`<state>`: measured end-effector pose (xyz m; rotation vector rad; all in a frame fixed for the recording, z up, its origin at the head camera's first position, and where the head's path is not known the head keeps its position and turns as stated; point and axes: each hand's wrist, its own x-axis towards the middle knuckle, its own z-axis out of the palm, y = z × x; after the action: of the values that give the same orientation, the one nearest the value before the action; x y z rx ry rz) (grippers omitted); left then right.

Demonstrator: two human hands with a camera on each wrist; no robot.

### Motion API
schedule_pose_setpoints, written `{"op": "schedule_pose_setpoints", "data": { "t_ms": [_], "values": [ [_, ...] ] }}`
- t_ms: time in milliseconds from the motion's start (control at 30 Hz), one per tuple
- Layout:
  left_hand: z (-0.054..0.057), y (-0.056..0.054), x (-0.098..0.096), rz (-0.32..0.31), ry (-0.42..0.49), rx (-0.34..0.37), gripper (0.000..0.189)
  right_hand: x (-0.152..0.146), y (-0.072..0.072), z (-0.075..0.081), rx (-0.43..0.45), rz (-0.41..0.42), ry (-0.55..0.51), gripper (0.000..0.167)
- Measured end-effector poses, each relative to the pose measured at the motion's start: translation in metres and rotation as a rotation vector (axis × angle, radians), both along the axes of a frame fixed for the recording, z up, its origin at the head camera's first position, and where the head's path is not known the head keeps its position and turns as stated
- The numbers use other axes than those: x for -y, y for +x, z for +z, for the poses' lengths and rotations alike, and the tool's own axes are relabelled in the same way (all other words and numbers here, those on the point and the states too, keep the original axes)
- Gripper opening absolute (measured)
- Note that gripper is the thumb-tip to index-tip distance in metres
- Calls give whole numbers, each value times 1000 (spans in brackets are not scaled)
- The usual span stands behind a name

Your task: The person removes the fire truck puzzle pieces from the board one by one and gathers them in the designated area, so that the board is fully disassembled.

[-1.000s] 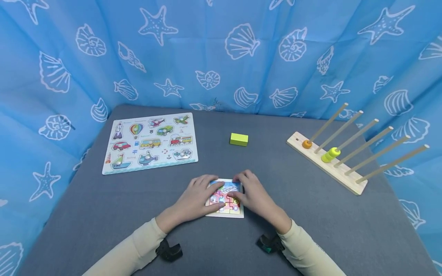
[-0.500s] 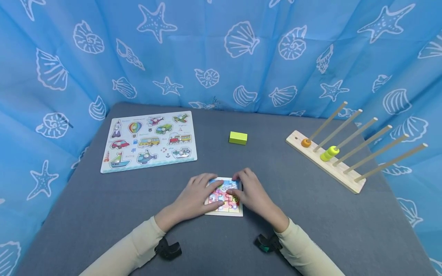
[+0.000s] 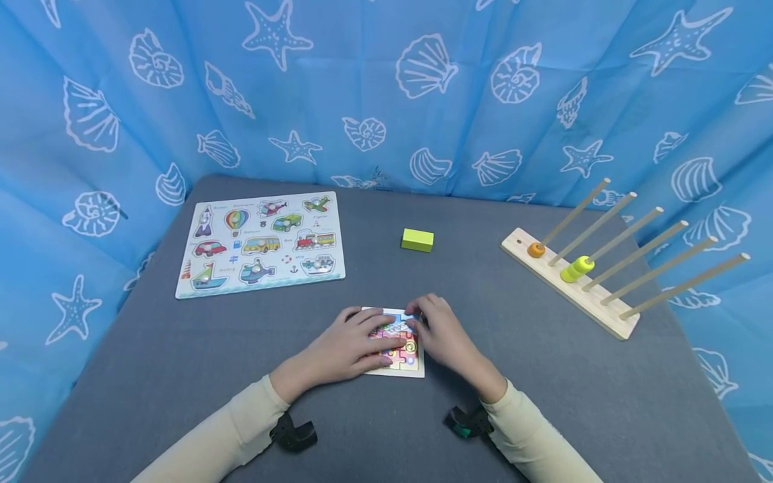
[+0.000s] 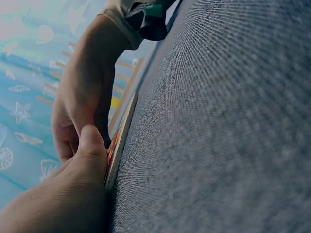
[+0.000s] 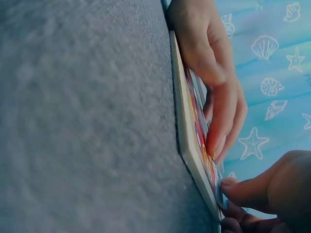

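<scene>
A small jigsaw puzzle (image 3: 406,349) in a pale wooden frame lies flat on the grey table, its pieces printed pink, blue and yellow. My left hand (image 3: 344,345) rests across its left side, fingers stretched over the pieces and touching them, as the right wrist view also shows. At the far right corner, my right hand (image 3: 443,335) pinches a puzzle piece (image 5: 221,196) between thumb and fingers, its edge showing slightly raised there. Both hands hide parts of the picture.
A vehicle peg puzzle board (image 3: 262,245) lies at the back left. A lime green block (image 3: 417,240) sits behind the jigsaw. To the right stands a wooden peg stand (image 3: 570,285) with tall rods, an orange bead and yellow-green beads. A blue shell-print curtain (image 3: 386,87) hangs behind.
My left hand has shifted its fingers further right over the puzzle. My right thumb has drawn back from the middle of the puzzle to its far right corner.
</scene>
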<state>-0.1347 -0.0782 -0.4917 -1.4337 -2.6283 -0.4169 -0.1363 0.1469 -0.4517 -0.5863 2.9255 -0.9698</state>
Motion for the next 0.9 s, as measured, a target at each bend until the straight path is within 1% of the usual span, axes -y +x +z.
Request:
{"op": "schedule_pose_setpoints", "data": {
  "t_ms": [133,233,467,567,700,900],
  "values": [
    [1,0,0,-9,0,18,46,-3,-2,0,22,2,-26,9],
    [1,1,0,-6,-2,18,46,-4,-3,-1,26,10,-35,9],
    [0,1,1,-6,-6,16,46,-4,-4,-1,48,8,-25,9],
    [0,2,1,5,-18,31,46,-2,-7,1,61,9,-10,8],
    [3,4,1,28,-45,65,45,2,-11,4,79,29,2,6],
    [1,4,0,26,-31,38,43,0,-14,5,108,35,-6,6]
  ]
}}
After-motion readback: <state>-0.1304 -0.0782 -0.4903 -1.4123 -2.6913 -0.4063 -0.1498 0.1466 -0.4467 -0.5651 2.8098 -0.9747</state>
